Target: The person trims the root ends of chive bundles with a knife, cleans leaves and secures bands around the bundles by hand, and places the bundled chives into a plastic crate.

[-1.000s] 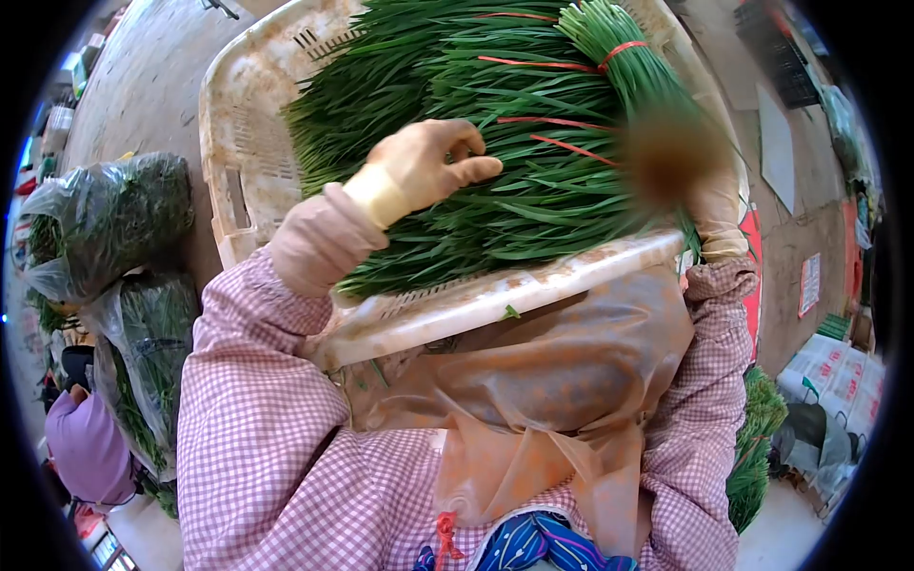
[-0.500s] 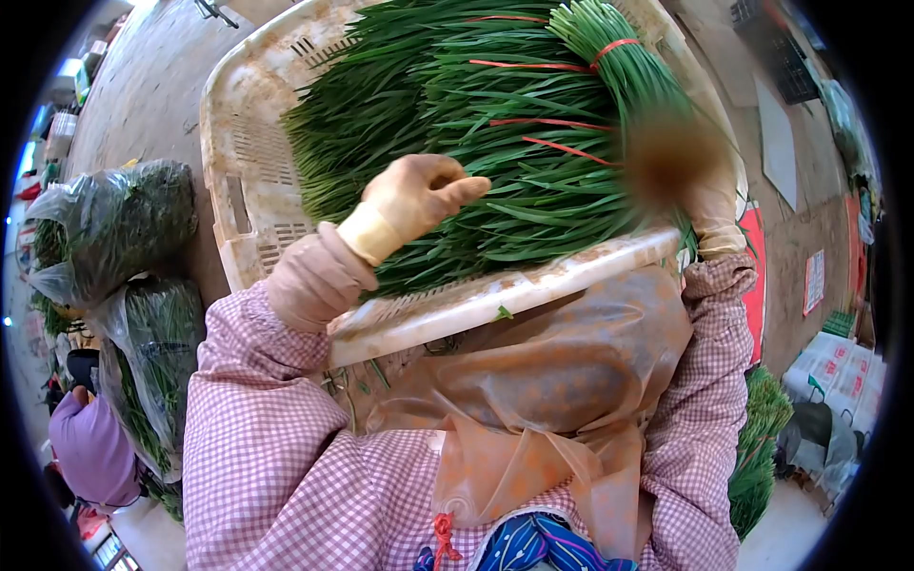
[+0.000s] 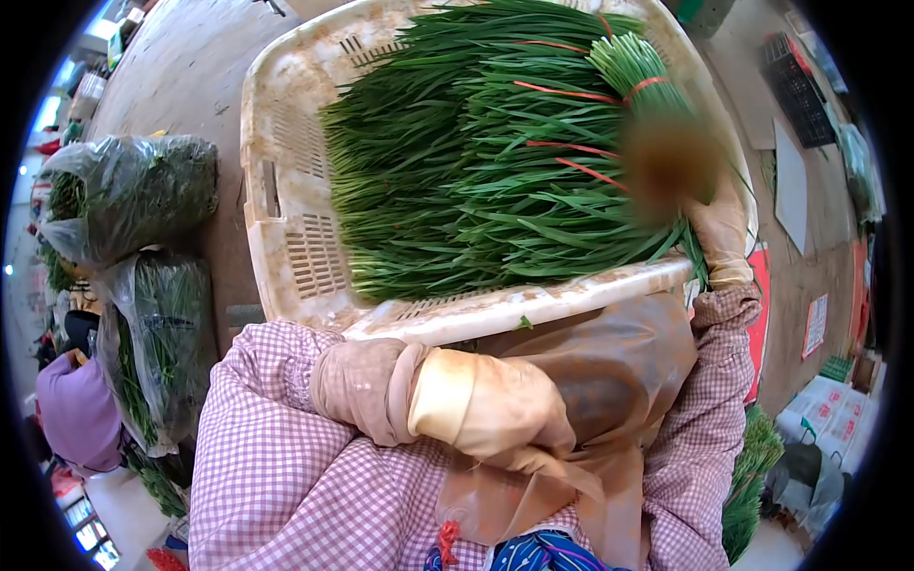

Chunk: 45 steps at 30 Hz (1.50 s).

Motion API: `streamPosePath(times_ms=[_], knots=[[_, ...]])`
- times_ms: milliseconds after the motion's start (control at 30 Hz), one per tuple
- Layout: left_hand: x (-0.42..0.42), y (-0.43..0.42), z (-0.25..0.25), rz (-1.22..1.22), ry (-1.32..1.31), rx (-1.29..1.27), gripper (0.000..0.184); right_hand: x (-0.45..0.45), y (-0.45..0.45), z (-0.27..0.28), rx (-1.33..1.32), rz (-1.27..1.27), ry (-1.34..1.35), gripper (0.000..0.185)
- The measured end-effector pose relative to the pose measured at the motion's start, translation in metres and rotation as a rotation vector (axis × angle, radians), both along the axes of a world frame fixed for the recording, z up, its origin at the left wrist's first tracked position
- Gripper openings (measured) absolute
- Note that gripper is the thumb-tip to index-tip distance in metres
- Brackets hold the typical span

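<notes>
The work in hand looks like handling tied leaf bundles, with the left hand away from them at this point. The left hand [image 3: 509, 404], in a pale, stained glove, is at the lower centre of the frame against a translucent brown plastic apron [image 3: 628, 347]. Its fingers curl downward; whether they pinch the plastic, I cannot tell. The right hand [image 3: 721, 228], similarly gloved, is at the right, beside the pale stained plastic crate's edge; a round brown blur hides its fingers, so their grip cannot be told.

Long green leaves [image 3: 543, 190] fill much of the pale stained plastic crate [image 3: 276, 128] at upper centre, crossed by thin red ties. A red-banded bundle of pale-stemmed greens [image 3: 630, 59] lies on top, at the crate's upper right. Reaching the leaves with the left hand would call for lifting it over the near rim.

What supports the crate is hidden. On the brown-grey floor [image 3: 186, 105] at the left are two clear plastic bags of greens [image 3: 133, 195], and lower left, a person in purple [image 3: 81, 414]. A black slatted crate [image 3: 800, 90] is at upper right, a white sack with red print [image 3: 828, 414] at lower right.
</notes>
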<state>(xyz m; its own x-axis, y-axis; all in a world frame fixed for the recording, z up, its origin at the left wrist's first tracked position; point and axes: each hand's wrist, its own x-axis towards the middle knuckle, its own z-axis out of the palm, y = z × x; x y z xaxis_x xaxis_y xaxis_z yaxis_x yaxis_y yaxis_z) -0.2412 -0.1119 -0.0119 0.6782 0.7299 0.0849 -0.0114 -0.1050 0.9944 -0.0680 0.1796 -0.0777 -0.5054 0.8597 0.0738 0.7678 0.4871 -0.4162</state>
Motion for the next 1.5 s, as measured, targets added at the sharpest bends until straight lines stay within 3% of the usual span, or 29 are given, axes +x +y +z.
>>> streamPosePath(times_ms=[167,200,233,267,300,333,467,533,600,667,733,800,867,933,967,1000,1167,1267,1400,1467,1500], knots=[[-0.038,-0.004,-0.002,0.422,0.218,0.073,0.018,0.002,0.000,-0.005,0.018,0.007,0.106,0.072],[-0.053,-0.004,0.009,0.496,0.284,-0.062,0.019,0.004,0.001,-0.007,0.055,-0.004,0.080,0.070],[-0.067,-0.006,0.000,0.601,0.429,-0.035,0.021,0.005,0.002,-0.007,0.056,-0.004,0.080,0.070],[-0.087,-0.008,-0.010,0.675,0.572,0.195,0.021,0.005,0.004,-0.008,-0.013,0.018,0.146,0.070],[-0.096,-0.013,-0.001,0.854,0.504,-0.058,0.020,0.004,0.004,-0.008,-0.085,0.042,0.209,0.069],[-0.110,-0.016,0.004,0.978,0.530,-0.083,0.022,0.004,0.001,-0.006,-0.086,0.049,0.209,0.069],[-0.155,-0.046,0.014,1.311,0.509,0.280,0.023,0.003,-0.001,-0.001,-0.116,0.173,0.468,0.069],[-0.166,-0.059,0.025,1.479,0.519,0.287,0.022,-0.004,-0.022,0.019,-0.349,0.193,0.676,0.066],[-0.169,-0.064,0.034,1.519,0.471,0.367,0.022,-0.025,-0.044,0.051,-0.496,0.282,0.695,0.060],[-0.169,-0.069,0.040,1.568,0.643,0.444,0.023,-0.056,-0.071,0.074,-0.562,0.530,0.376,0.057],[-0.170,-0.066,0.045,1.536,0.692,0.578,0.025,-0.094,-0.098,0.072,-0.528,0.780,0.220,0.056],[-0.168,-0.066,0.053,1.364,0.801,0.392,0.029,-0.128,-0.114,0.040,-0.824,0.888,0.096,0.060],[-0.177,-0.071,0.042,1.143,0.945,0.251,0.047,-0.145,-0.134,0.009,-1.054,0.902,-0.067,0.065],[-0.176,-0.074,0.028,0.891,1.219,0.176,0.059,-0.163,-0.145,0.005,-0.494,1.147,-0.544,0.071],[-0.175,-0.069,0.019,0.732,1.275,0.011,0.070,-0.166,-0.144,-0.009,-0.529,1.183,-0.538,0.078],[-0.177,-0.068,-0.003,0.641,1.276,0.000,0.078,-0.162,-0.141,-0.030,-0.463,1.247,-0.426,0.080],[-0.175,-0.030,-0.058,0.165,1.163,-0.305,0.098,-0.160,-0.147,-0.015,-0.438,1.162,-0.528,0.069],[-0.166,-0.034,-0.081,0.278,0.975,-0.069,0.114,-0.160,-0.128,0.025,-0.514,1.026,-0.521,0.059],[-0.150,-0.034,-0.101,0.268,1.064,-0.173,0.124,-0.113,-0.096,0.082,-0.399,0.587,0.168,0.039],[-0.145,-0.022,-0.082,0.199,1.166,-0.257,0.120,-0.080,-0.076,0.077,-0.564,0.532,0.635,0.032],[-0.141,-0.021,-0.080,0.204,1.200,-0.269,0.117,-0.064,-0.076,0.081,-0.561,0.470,0.665,0.032]])
